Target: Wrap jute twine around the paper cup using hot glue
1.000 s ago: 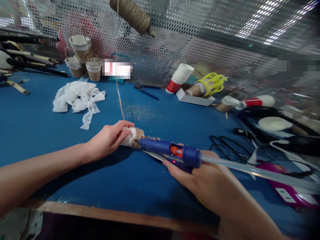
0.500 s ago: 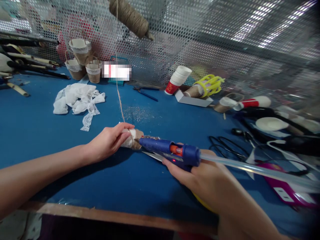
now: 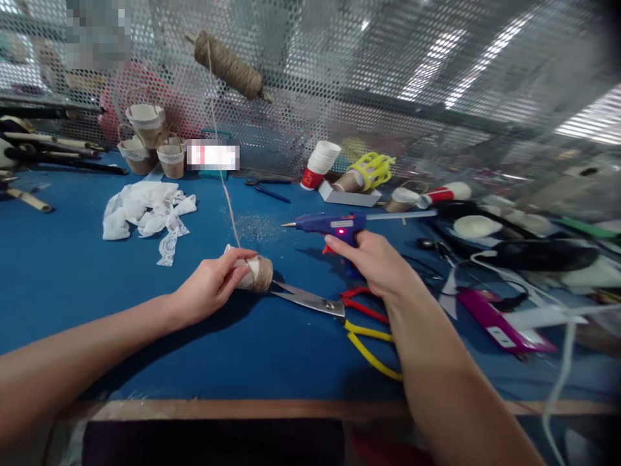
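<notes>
My left hand (image 3: 208,289) is closed around a small paper cup (image 3: 262,274) lying on its side, partly wrapped in brown twine. From the cup a strand of twine (image 3: 228,200) runs up to a spool (image 3: 228,66) on the mesh wall. My right hand (image 3: 381,260) grips a blue hot glue gun (image 3: 330,224) by its handle. Its red light is lit, its nozzle points left, and a clear glue stick (image 3: 398,215) sticks out of its back. Below the gun lie opened scissors (image 3: 310,300), blades toward the cup, and pliers with red and yellow handles (image 3: 371,333), partly hidden by my right forearm.
White lace (image 3: 145,206) lies at the left, with small twine-wrapped baskets (image 3: 147,123) behind it. Stacked paper cups (image 3: 321,166) and blue pliers (image 3: 272,189) stand and lie along the back. Cables and a purple box (image 3: 502,320) crowd the right side.
My right hand has drawn the glue gun away from the cup, back and to the right. The scissors now show fully. My left hand still holds the cup.
</notes>
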A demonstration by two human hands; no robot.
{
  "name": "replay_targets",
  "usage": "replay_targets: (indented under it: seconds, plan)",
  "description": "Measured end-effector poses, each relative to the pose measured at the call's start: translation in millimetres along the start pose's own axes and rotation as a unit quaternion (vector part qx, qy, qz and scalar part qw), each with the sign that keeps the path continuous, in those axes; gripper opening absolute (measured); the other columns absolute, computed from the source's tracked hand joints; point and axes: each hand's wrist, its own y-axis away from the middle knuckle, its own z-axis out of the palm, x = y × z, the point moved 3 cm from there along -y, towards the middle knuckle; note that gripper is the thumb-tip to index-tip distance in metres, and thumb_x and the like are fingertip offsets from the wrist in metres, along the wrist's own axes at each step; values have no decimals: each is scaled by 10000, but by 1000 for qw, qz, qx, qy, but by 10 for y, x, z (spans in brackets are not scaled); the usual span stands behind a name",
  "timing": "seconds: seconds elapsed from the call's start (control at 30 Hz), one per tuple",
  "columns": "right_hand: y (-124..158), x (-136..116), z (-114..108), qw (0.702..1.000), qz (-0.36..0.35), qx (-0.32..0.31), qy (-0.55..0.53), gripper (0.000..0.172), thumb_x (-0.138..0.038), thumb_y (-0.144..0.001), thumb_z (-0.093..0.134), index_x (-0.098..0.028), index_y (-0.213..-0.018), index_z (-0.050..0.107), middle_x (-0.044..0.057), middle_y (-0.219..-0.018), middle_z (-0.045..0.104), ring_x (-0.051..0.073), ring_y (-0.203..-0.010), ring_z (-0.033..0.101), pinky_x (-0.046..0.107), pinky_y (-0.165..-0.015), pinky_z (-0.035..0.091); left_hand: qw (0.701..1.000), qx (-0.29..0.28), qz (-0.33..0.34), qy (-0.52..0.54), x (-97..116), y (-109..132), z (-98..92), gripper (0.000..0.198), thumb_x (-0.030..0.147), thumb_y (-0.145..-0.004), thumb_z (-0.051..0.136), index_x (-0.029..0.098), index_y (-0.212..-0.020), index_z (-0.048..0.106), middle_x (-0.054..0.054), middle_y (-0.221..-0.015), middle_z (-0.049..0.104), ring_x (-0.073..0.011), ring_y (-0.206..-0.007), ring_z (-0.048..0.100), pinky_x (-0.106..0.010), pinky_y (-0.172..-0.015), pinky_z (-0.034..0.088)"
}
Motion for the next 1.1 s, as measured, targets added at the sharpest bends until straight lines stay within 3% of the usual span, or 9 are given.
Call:
replay_targets:
  seconds: [0.13, 0.33, 0.5, 0.57, 0.6, 0.7, 0.77, 0.93, 1.1]
  plan:
    - [-220, 118, 169, 998, 35, -41, -19, 297, -394, -784, 550, -152, -613, 530, 11, -557, 555, 71, -444, 470, 210, -454, 417, 998, 15, 64, 0, 29, 40, -2, 302, 205, -888, 333, 107, -1139, 469, -80, -885, 668, -119, -692, 620, -225, -633, 477]
    - [-376, 192, 248, 996, 46, -54, 61, 338, -366, -725, 625, -160, -487, 501, 14, -440, 498, 94, -404, 459, 235, -425, 382, 988, 35, 153, -12, 126, 81, -32, 276, 153, -881, 356, 73, -1124, 458, -90, -838, 669, -118, -718, 629, -206, -632, 498]
    - [-236, -75, 243, 992, -39, -4, 120, 266, -323, -694, 653, -181, -509, 525, 44, -589, 581, 168, -673, 557, 249, -554, 400, 985, 34, 170, -19, 148, 80, -20, 264, 157, -883, 350, 94, -1120, 448, -110, -908, 667, -122, -738, 635, -216, -648, 509]
    - [-98, -257, 349, 990, -79, -25, 115, 251, -404, -711, 622, -186, -592, 591, 34, -690, 622, 167, -751, 562, 248, -611, 409, 985, 29, 170, -14, 132, 84, -1, 266, 158, -884, 347, 105, -1128, 440, -119, -969, 656, -126, -774, 637, -221, -674, 508]
    - [-25, -350, 434, 988, -99, -56, 104, 278, -443, -723, 597, -188, -615, 607, 23, -701, 632, 159, -745, 566, 245, -622, 415, 986, 25, 167, -10, 121, 87, 10, 269, 160, -886, 346, 110, -1134, 436, -122, -1001, 647, -129, -799, 635, -224, -690, 505]
    - [187, -618, 767, 943, -202, -264, -6, 289, -435, -785, 522, -172, -766, 639, 17, -772, 642, 134, -743, 559, 252, -667, 425, 987, 10, 162, 8, 98, 98, 35, 270, 159, -885, 351, 133, -1142, 432, -81, -947, 654, -121, -773, 631, -215, -676, 497]
    - [244, -702, 879, 929, -202, -302, -75, 205, -352, -737, 598, -151, -765, 624, 5, -731, 623, 111, -684, 545, 243, -647, 430, 988, -4, 152, 16, 99, 106, 38, 256, 164, -880, 365, 142, -1122, 446, -55, -883, 654, -117, -723, 623, -207, -645, 487]
    - [249, -676, 745, 944, -210, -216, -133, 159, -294, -700, 641, -140, -690, 604, -28, -629, 561, 80, -590, 490, 227, -591, 402, 995, 21, 36, 87, 102, 97, -22, 268, 236, -887, 387, 153, -1138, 429, -35, -842, 636, -101, -590, 561, -199, -563, 452]
    - [301, -552, 564, 953, -209, -148, -163, 192, -330, -691, 661, -141, -700, 627, -24, -592, 566, 74, -532, 466, 224, -531, 383, 982, 15, -53, 178, 54, 60, -2, 304, 329, -879, 424, 156, -1127, 447, -31, -829, 604, -103, -604, 529, -189, -535, 432]
